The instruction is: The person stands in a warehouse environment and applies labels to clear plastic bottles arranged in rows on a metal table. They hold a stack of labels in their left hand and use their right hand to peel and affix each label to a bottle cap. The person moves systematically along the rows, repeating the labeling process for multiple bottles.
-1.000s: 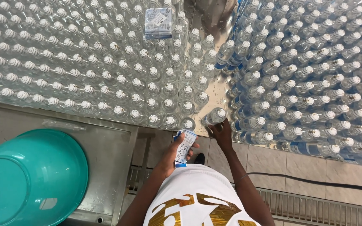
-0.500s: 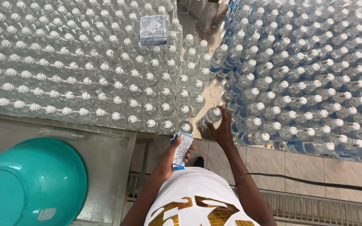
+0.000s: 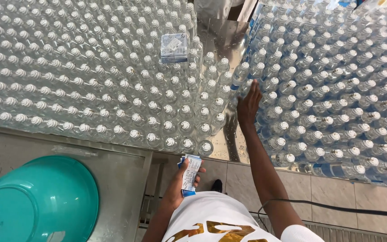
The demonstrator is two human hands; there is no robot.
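1. The right hand (image 3: 248,104) reaches far across the steel surface (image 3: 222,45), fingers stretched flat and wide against a clear bottle (image 3: 246,85) at the edge of the right block of bottles (image 3: 332,85); it grips nothing.
2. The left hand (image 3: 182,179) stays near the body, closed around a stack of white and blue labels (image 3: 190,174).
3. A left block of bottles (image 3: 81,76) carries a wrapped label pack (image 3: 174,47) on its caps.
4. A teal basin (image 3: 36,201) sits near left.
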